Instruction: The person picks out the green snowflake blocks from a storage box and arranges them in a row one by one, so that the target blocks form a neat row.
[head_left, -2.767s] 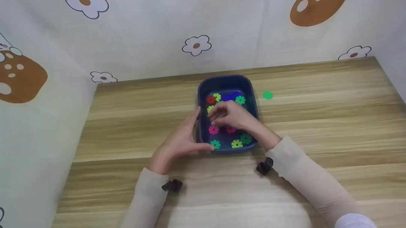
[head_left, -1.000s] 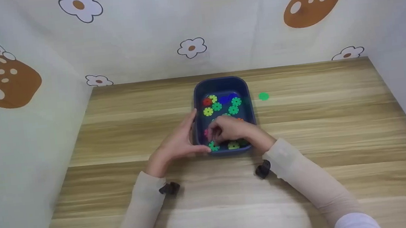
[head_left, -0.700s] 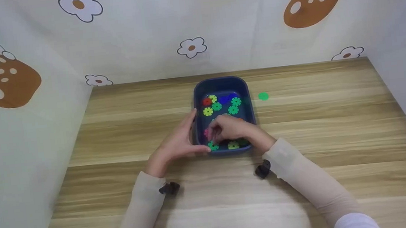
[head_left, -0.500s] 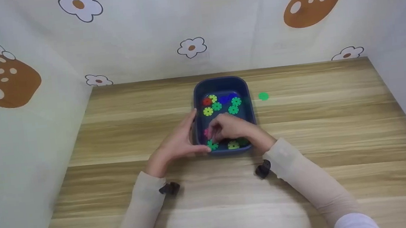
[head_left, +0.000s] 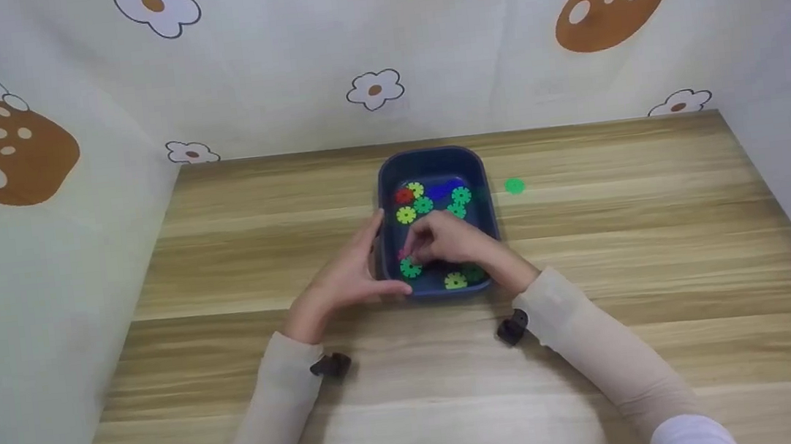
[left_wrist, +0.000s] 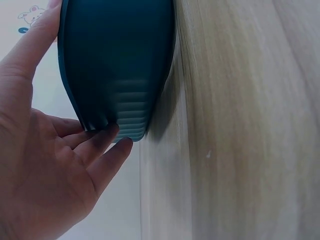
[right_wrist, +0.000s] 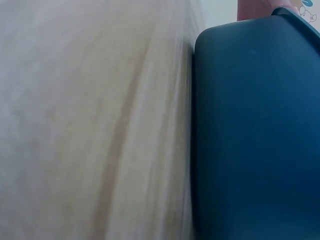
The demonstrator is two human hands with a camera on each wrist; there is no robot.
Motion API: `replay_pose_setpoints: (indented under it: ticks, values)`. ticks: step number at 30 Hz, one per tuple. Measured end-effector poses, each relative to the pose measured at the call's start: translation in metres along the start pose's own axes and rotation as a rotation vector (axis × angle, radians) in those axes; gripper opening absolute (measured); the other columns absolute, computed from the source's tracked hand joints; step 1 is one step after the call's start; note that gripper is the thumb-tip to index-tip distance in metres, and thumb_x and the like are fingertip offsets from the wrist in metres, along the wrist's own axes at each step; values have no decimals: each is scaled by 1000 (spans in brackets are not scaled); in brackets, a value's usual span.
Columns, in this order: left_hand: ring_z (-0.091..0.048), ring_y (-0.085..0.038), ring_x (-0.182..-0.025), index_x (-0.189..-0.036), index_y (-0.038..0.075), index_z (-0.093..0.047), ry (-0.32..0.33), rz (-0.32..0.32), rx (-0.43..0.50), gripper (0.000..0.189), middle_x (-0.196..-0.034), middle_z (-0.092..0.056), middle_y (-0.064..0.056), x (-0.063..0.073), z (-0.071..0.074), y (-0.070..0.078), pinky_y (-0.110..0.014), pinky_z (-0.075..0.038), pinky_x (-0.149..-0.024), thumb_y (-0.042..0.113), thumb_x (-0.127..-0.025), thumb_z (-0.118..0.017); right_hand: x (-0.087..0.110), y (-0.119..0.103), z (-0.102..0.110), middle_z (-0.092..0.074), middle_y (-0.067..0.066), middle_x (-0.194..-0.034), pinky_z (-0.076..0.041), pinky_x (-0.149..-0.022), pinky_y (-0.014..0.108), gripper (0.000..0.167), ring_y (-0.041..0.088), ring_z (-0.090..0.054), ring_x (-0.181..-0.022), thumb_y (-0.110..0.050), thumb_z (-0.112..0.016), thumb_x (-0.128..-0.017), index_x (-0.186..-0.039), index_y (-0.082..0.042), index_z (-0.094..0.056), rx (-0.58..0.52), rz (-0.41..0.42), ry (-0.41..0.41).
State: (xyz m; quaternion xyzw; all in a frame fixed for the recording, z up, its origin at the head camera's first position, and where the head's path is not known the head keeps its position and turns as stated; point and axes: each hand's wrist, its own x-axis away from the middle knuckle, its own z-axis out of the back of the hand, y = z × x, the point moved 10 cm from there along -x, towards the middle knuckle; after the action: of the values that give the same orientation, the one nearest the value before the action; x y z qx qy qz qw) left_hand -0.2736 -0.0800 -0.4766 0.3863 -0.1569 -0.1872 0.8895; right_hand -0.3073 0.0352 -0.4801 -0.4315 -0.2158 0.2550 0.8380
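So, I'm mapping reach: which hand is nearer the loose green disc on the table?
Right. The right hand is inside the blue container, left of the loose green disc; the left hand is at the container's left side, farther away.

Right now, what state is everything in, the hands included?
Blue container: upright on the table, open-topped, with discs inside.
Left hand: thumb and fingers apart, touching the container.
Right hand: inside the container, fingers curled, pinching a green disc.
Red disc: partly covering a yellow disc.
Stray green disc: lying flat, outside the container.
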Motion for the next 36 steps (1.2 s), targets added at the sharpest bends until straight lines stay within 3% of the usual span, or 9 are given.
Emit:
replay_pose_setpoints:
  ticks: [12,23,36]
  values:
    - [-20,-26,-154,-162,21,-4,-9,-3,52,122,-169,-12,-5,0,-2,-2,-49,-22,-126,42,-75,-87,4,-3,18,-76,8,-93,-52,-60,21,8,11,-63,-70,-9,-73,-89,-97,-8,-76,-10,-59,127]
    - [-22,-27,-154,-162,22,-5,-3,14,44,123,-168,-15,-7,1,-1,-2,-49,-22,-125,43,-73,-88,8,-11,38,-76,12,-98,-60,-81,32,10,18,-71,-86,-7,-73,-89,-99,-5,-75,0,-27,209]
    - [-20,-27,-154,-162,24,-4,-6,32,27,124,-169,-14,-7,1,-1,-3,-50,-22,-125,45,-72,-88,14,-10,60,-75,14,-96,-60,-74,24,10,12,-67,-79,-5,-74,-88,-98,-2,-75,-81,-51,278]
